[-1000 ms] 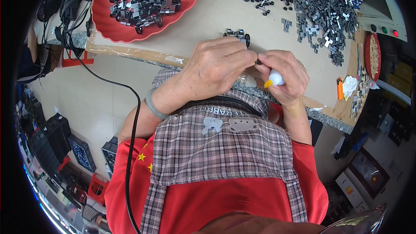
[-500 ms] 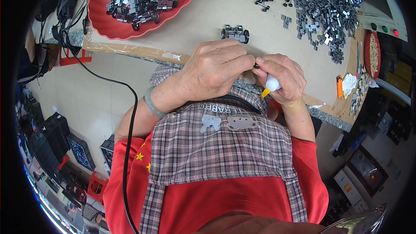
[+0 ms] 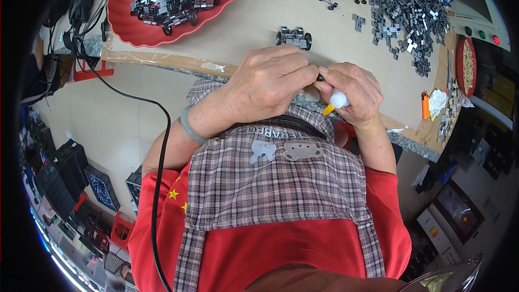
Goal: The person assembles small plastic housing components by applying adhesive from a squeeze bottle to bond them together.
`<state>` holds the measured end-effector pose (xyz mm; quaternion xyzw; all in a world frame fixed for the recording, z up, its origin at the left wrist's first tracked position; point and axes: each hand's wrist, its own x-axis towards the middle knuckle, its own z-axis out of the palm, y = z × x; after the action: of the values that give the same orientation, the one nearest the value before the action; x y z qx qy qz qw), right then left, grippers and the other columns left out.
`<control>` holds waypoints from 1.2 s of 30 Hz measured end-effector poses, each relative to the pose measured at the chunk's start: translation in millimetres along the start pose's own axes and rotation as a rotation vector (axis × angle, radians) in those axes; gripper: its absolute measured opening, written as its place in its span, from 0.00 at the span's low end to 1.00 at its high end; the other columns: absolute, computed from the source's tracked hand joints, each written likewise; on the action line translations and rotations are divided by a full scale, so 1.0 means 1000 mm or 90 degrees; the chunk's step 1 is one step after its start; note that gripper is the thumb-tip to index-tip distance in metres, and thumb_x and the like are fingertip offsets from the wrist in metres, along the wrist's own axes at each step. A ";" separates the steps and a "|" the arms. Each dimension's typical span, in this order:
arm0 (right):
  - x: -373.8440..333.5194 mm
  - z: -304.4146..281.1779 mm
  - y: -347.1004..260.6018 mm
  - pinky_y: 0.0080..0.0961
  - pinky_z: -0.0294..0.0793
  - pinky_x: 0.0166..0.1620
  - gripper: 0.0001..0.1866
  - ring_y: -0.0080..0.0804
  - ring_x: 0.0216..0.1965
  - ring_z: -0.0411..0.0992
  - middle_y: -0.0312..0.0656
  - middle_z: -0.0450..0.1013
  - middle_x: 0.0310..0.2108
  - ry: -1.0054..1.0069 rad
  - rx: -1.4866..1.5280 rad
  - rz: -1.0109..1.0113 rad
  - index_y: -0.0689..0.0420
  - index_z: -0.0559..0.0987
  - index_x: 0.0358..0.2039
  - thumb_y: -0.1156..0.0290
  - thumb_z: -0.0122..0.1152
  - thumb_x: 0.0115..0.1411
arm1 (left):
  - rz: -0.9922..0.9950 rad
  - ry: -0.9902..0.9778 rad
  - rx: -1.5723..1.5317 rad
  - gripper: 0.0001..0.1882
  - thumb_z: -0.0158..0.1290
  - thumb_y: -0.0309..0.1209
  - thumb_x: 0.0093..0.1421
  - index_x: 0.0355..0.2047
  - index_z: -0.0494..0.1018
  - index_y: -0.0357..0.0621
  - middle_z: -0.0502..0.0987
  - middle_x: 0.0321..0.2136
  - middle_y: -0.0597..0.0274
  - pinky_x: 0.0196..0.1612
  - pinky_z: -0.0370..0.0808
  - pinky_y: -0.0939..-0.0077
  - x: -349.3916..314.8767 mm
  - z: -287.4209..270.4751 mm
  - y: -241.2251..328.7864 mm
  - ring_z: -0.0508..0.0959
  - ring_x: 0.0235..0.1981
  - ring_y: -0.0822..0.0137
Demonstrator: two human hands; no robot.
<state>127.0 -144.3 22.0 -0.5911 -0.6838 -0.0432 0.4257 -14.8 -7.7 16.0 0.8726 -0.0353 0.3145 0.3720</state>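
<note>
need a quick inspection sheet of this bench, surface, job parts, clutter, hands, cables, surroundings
surface: beige tabletop with a taped cardboard front edge
job's things: small white squeeze bottle with a yellow nozzle in the right hand; a small dark part pinched where both hands meet, mostly hidden; a small black wheeled chassis stands on the table just beyond the hands
clutter: round red plastic tray of black wheeled assemblies; loose pile of black and grey plastic pieces; orange lighter
hands: left hand closed over the part, fingers touching the right hand
cables: black cable running down past the left arm
surroundings: dark crates on the floor
</note>
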 end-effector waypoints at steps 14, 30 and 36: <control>0.008 0.002 -0.008 0.25 0.78 0.28 0.11 0.33 0.28 0.76 0.45 0.74 0.32 -0.061 0.024 -0.020 0.63 0.79 0.31 0.76 0.65 0.44 | -0.089 -0.025 -0.073 0.03 0.53 0.20 0.53 0.29 0.71 0.35 0.71 0.21 0.56 0.27 0.71 0.66 -0.012 -0.005 -0.005 0.73 0.22 0.57; 0.011 0.005 0.008 0.19 0.73 0.30 0.15 0.25 0.29 0.73 0.41 0.74 0.30 0.090 0.075 0.249 0.60 0.80 0.32 0.88 0.64 0.42 | -0.255 0.058 0.229 0.12 0.58 0.33 0.54 0.34 0.75 0.38 0.71 0.25 0.59 0.29 0.70 0.70 -0.003 -0.015 -0.022 0.73 0.27 0.62; 0.011 0.017 0.014 0.22 0.74 0.34 0.14 0.28 0.32 0.75 0.40 0.75 0.33 0.023 0.082 0.299 0.58 0.81 0.32 0.85 0.63 0.43 | -0.254 0.037 0.210 0.14 0.61 0.34 0.49 0.33 0.75 0.39 0.70 0.27 0.59 0.35 0.69 0.66 0.001 -0.007 -0.018 0.72 0.32 0.59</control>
<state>130.7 -122.0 12.0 -0.7047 -0.5213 0.0903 0.4727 -12.2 10.5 9.1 0.9020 0.2000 0.2609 0.2800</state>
